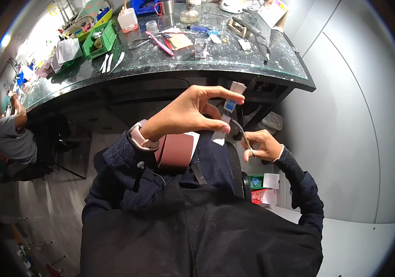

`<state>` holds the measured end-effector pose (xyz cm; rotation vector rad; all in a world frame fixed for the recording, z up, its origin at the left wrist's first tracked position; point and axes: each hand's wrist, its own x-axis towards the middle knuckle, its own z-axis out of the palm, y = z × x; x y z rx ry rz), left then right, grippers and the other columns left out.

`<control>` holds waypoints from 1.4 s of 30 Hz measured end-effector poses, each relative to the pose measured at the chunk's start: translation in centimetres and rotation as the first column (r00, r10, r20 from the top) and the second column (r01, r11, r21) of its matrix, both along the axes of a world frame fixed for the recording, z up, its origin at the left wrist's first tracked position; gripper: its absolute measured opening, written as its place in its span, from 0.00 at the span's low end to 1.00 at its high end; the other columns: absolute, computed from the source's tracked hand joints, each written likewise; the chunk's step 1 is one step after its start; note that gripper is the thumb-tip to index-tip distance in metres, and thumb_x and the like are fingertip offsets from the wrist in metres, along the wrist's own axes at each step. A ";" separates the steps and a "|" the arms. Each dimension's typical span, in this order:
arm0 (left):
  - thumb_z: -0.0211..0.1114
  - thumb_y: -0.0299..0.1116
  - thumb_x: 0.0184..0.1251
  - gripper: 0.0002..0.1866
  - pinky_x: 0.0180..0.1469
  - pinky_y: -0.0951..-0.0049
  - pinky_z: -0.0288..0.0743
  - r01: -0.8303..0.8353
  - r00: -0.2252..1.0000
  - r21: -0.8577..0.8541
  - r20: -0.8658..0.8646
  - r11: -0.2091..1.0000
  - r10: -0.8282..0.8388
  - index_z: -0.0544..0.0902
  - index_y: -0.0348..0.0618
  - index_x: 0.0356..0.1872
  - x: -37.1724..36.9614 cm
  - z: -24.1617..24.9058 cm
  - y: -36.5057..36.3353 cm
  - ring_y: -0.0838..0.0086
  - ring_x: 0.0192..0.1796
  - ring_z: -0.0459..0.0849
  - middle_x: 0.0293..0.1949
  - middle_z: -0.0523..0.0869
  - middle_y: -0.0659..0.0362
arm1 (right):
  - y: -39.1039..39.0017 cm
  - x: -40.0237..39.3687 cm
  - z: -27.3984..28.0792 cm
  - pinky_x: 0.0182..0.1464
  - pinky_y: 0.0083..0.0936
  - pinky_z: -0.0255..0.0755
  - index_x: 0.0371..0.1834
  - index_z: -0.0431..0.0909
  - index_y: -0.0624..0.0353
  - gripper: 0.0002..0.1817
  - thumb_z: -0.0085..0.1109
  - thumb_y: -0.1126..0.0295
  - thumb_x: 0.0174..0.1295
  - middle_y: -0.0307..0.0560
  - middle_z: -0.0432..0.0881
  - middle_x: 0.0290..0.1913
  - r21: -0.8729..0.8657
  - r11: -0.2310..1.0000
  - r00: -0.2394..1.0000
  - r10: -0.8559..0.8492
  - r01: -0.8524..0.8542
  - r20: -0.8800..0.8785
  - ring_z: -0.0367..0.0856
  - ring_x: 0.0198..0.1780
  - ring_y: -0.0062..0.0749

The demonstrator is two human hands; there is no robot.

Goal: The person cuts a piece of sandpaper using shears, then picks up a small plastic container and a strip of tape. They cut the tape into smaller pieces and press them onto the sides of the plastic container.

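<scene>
Above my lap, my left hand [195,111] pinches a white strip with a blue printed label [230,105] between thumb and fingers. The strip stands roughly upright, its lower end below my thumb. To its right, my right hand [264,145] is closed on the handles of grey scissors [240,127]. Their blades reach toward the middle of the strip; whether they are touching it is hard to see. A reddish-brown roll of sandpaper [177,150] rests on my lap under my left wrist.
A glass-topped workbench [160,64] spans the front, holding a green bin [100,41], a pink-handled tool [160,45] and a bottle of pink liquid [127,19]. Small green and red bins [263,196] stand low at right. Another person [15,138] sits at far left.
</scene>
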<state>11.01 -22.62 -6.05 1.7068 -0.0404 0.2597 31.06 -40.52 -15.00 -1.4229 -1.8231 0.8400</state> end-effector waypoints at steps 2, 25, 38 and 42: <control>0.74 0.23 0.48 0.29 0.47 0.77 0.80 0.002 1.000 -0.021 -0.013 1.000 -0.003 0.76 0.38 0.56 -0.2 0.5 0.0 0.77 0.47 0.81 0.55 0.78 0.56 | 0.1 0.1 -1.3 0.34 0.25 0.72 0.26 0.68 0.61 0.24 0.73 0.56 0.47 0.45 0.76 0.27 0.067 0.996 0.978 -0.041 0.056 -0.204 0.77 0.30 0.29; 0.70 0.22 0.55 0.27 0.43 0.76 0.80 -0.345 0.938 -0.168 -0.038 0.923 0.344 0.65 0.40 0.53 0.9 -3.7 0.6 0.72 0.41 0.86 0.39 0.86 0.47 | 4.3 -3.8 5.1 0.34 0.18 0.74 0.23 0.63 0.56 0.17 0.66 0.82 0.52 0.53 0.84 0.35 0.361 0.833 0.803 -0.155 0.420 -0.576 0.80 0.32 0.23; 0.62 0.21 0.63 0.29 0.46 0.80 0.77 -0.213 0.975 -0.320 -0.014 0.923 0.220 0.60 0.39 0.63 0.8 -3.9 0.0 0.76 0.45 0.83 0.43 0.85 0.48 | 5.6 -4.7 4.4 0.43 0.21 0.78 0.23 0.66 0.61 0.14 0.65 0.81 0.52 0.51 0.84 0.42 0.400 0.791 0.867 -0.311 0.463 -0.390 0.83 0.41 0.26; 0.63 0.16 0.57 0.34 0.44 0.78 0.78 -0.235 0.971 -0.229 -0.003 0.945 0.241 0.57 0.40 0.64 1.0 -4.4 0.3 0.74 0.44 0.84 0.42 0.85 0.46 | 5.9 -4.9 6.1 0.35 0.23 0.75 0.19 0.65 0.59 0.18 0.71 0.72 0.47 0.44 0.85 0.39 0.494 0.755 0.857 -0.514 0.432 0.036 0.78 0.31 0.26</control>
